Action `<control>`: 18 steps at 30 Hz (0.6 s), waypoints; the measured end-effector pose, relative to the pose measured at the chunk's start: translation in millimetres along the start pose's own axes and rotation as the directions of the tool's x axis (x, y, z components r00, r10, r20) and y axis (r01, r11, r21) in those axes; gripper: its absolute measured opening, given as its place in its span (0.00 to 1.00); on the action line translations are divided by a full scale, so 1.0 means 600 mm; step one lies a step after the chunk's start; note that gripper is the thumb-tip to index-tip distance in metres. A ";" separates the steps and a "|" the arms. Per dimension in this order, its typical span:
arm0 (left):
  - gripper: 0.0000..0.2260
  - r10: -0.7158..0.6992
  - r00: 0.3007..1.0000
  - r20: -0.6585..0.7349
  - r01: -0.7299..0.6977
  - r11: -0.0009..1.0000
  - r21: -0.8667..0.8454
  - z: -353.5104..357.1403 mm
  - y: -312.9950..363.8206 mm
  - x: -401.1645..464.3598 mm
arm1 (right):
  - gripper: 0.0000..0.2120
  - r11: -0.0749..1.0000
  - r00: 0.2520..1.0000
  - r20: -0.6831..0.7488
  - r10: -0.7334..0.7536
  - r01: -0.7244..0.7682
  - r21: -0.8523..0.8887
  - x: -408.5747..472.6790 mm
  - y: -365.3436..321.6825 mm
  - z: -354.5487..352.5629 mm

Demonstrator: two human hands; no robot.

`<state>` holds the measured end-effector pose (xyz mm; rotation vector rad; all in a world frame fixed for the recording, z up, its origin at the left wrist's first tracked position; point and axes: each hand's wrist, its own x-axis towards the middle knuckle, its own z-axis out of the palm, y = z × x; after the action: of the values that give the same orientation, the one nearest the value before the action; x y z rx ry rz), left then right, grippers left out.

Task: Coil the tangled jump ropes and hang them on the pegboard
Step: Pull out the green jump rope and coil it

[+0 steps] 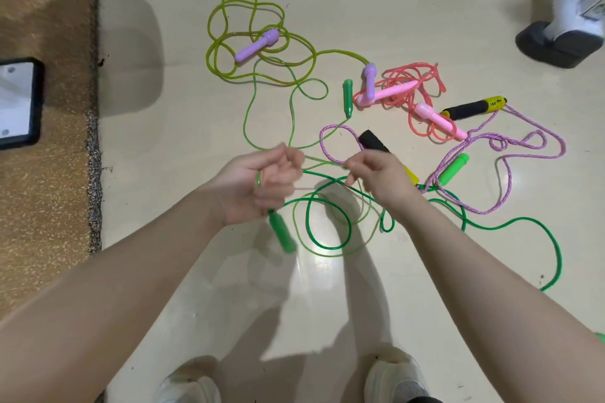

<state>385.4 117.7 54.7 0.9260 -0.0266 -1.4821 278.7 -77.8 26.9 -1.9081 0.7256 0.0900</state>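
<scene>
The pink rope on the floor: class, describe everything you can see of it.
The pink rope is a thin, glossy, translucent salmon-pink cord that looks like plastic, bunched in tangled loops on the pale floor. Its two light pink handles lie flat among the loops. A purple handle lies across one of them. Neither hand touches it; it is not yet coiled.

Jump ropes: yellow-green cord (229, 72) with lilac handles (257, 45); coral-pink cord (422, 75) with pale pink handles (440, 121); speckled purple braided cord (523, 127) with black-and-yellow handles (474, 108); green cords (510, 224) with green handles (281, 235); cream floor (183, 141); brown rug (45, 173).
</scene>
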 end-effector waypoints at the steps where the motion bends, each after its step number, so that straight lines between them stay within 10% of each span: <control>1: 0.12 0.111 0.991 -0.078 -0.119 0.987 -0.105 -0.001 0.002 0.005 | 0.08 0.994 0.995 0.100 0.018 -0.006 -0.111 -0.003 0.001 0.008; 5: 0.17 0.277 0.897 -0.346 -0.383 0.876 -0.292 -0.031 -0.007 0.022 | 0.09 0.925 0.788 0.604 0.119 0.133 -0.355 -0.038 -0.030 0.042; 9: 0.18 0.202 0.885 -0.420 -0.238 0.971 -0.033 -0.055 -0.031 0.021 | 0.09 0.859 0.625 0.781 -0.010 0.405 -0.314 -0.063 -0.086 0.043; 13: 0.18 -0.008 0.957 -0.289 0.088 0.960 0.266 -0.018 -0.037 0.005 | 0.04 0.937 0.816 0.510 -0.273 0.345 -0.050 -0.049 -0.115 0.030; 18: 0.40 -0.263 0.958 0.115 0.208 0.912 0.352 0.019 -0.017 0.008 | 0.09 0.976 0.985 0.065 -0.157 0.144 0.165 -0.019 -0.083 0.017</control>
<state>371.5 109.7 54.0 1.1116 -0.3047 -1.8128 298.1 -50.5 67.0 -1.7896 0.5182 0.0105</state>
